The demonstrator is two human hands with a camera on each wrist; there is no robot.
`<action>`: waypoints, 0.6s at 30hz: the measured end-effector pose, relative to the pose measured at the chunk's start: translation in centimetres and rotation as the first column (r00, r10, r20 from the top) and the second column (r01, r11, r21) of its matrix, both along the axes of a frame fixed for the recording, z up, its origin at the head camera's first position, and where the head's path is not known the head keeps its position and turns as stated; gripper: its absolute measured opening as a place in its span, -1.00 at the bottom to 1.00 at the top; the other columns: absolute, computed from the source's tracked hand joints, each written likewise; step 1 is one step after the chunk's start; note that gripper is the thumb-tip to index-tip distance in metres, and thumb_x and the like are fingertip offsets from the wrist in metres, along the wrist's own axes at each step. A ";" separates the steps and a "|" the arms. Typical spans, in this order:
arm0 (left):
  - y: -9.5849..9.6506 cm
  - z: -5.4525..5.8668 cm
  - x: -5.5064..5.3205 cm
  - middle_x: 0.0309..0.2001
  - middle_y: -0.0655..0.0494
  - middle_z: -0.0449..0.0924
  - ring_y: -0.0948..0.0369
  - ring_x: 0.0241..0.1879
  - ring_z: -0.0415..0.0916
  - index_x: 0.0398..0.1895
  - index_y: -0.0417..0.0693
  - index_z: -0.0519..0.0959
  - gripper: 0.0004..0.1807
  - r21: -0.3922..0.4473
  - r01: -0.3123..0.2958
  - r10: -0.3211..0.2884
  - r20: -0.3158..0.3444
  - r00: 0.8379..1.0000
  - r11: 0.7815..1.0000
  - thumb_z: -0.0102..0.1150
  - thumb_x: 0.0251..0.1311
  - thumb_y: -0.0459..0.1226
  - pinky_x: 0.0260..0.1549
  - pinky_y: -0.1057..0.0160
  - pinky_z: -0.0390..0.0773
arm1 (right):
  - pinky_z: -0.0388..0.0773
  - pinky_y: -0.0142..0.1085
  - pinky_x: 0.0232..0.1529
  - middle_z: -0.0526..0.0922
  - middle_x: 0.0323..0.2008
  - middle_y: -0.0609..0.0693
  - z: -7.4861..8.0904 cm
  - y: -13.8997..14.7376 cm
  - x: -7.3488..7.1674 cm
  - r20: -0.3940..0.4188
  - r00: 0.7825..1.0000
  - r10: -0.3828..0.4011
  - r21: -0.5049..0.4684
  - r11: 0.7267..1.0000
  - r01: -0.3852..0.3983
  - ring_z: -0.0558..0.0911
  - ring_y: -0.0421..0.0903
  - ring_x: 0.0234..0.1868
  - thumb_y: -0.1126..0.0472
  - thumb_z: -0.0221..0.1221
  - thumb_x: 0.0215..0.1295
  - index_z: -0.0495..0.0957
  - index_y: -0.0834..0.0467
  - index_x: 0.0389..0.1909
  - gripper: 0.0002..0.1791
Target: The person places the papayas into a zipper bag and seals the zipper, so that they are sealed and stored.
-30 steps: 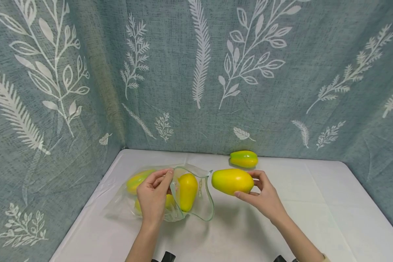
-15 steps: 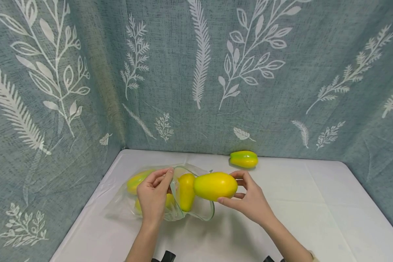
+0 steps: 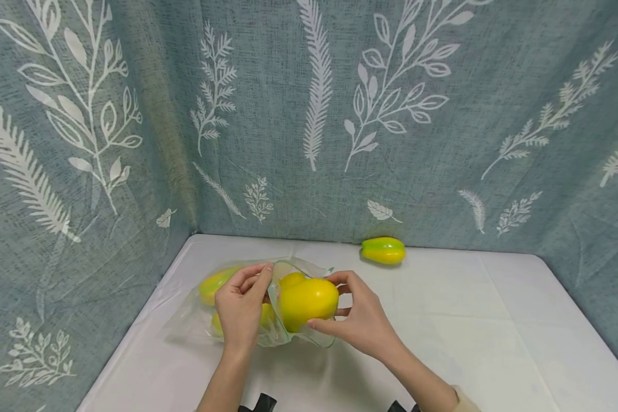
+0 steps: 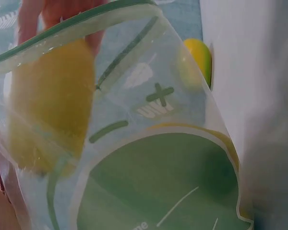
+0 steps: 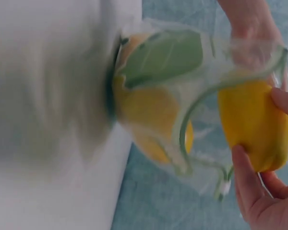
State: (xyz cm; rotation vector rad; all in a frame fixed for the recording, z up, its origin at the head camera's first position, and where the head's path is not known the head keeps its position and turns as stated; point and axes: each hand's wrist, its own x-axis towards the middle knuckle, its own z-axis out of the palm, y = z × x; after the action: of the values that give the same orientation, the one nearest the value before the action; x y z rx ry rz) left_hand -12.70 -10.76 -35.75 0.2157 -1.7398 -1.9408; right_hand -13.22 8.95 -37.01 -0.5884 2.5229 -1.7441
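Note:
My left hand (image 3: 241, 306) pinches the rim of a clear zip bag (image 3: 182, 332) and keeps its mouth open toward the right. Inside lie several yellow-green papayas, one papaya (image 3: 217, 287) at the back left and another papaya (image 3: 290, 278) just inside the mouth. My right hand (image 3: 363, 317) grips a papaya (image 3: 311, 300) by its right end, thumb below and fingers behind. The papaya's far end is within the mouth. In the right wrist view, the held papaya (image 5: 254, 124) passes the bag's green rim. Through the film in the left wrist view, the same papaya (image 4: 53, 110) shows.
One loose papaya (image 3: 383, 250) lies at the back of the white-covered table (image 3: 474, 320). A teal curtain (image 3: 268, 114) with white leaf prints stands behind and at both sides. A zip slider (image 5: 224, 187) hangs at the corner of the bag's mouth.
My right hand has carried the papaya leftward, from beside the bag's mouth into it, now covering much of the papaya just inside. The left hand and loose papaya stay put.

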 end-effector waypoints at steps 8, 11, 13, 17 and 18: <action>0.2 0.1 0.1 -0.55 -0.01 0.67 0.24 -0.70 0.44 -0.32 -0.26 0.71 -0.81 -0.022 -0.011 0.011 0.002 1.000 1.000 0.38 0.15 -0.26 -0.62 0.39 0.55 | 0.65 -0.31 -0.12 0.44 0.18 0.10 0.1 -1.6 0.5 0.034 0.983 0.179 -0.137 0.975 -0.172 0.54 0.09 0.09 0.22 0.46 0.06 0.39 0.12 0.21 -0.31; 0.2 0.1 0.1 -0.55 0.02 0.68 0.23 -0.70 0.45 -0.31 -0.25 0.71 -0.80 -0.029 -0.008 0.008 0.007 1.000 1.000 0.38 0.16 -0.25 -0.62 0.38 0.56 | 0.65 -0.33 -0.14 0.47 0.13 0.10 0.0 -1.3 0.4 0.024 0.987 0.162 -0.138 0.978 -0.157 0.55 0.12 0.08 0.24 0.43 0.09 0.43 0.08 0.18 -0.39; 0.2 0.1 0.1 -0.56 0.07 0.67 0.23 -0.70 0.45 -0.31 -0.25 0.72 -0.80 -0.035 -0.012 0.012 0.013 1.000 0.999 0.38 0.16 -0.24 -0.62 0.39 0.55 | 0.65 -0.33 -0.14 0.49 0.11 0.08 0.0 -0.9 0.4 0.011 0.990 0.141 -0.130 0.982 -0.138 0.56 0.11 0.06 0.24 0.42 0.12 0.46 0.06 0.16 -0.43; 0.1 0.1 0.2 -0.57 0.11 0.66 0.23 -0.70 0.46 -0.29 -0.25 0.71 -0.79 -0.031 -0.012 0.013 0.026 1.000 0.999 0.38 0.16 -0.24 -0.60 0.38 0.56 | 0.64 -0.32 -0.11 0.51 0.07 0.00 -0.5 0.2 0.0 -0.010 0.996 0.088 -0.118 0.989 -0.089 0.57 0.02 0.05 0.25 0.40 0.13 0.50 0.06 0.11 -0.50; 0.1 0.0 0.2 -0.57 0.11 0.66 0.23 -0.70 0.46 -0.29 -0.25 0.71 -0.79 -0.030 -0.012 0.013 0.029 1.000 0.999 0.37 0.16 -0.24 -0.60 0.38 0.56 | 0.64 -0.32 -0.11 0.52 0.06 -0.02 -0.6 0.5 -0.1 -0.011 0.997 0.074 -0.116 0.990 -0.075 0.57 -0.01 0.04 0.25 0.40 0.13 0.50 0.04 0.10 -0.51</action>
State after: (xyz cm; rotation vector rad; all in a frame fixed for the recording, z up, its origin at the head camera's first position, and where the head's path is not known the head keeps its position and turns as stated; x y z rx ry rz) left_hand -12.46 -10.63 -35.70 0.2444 -1.7804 -1.9107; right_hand -13.32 9.41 -37.65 -0.6859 2.3828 -1.8758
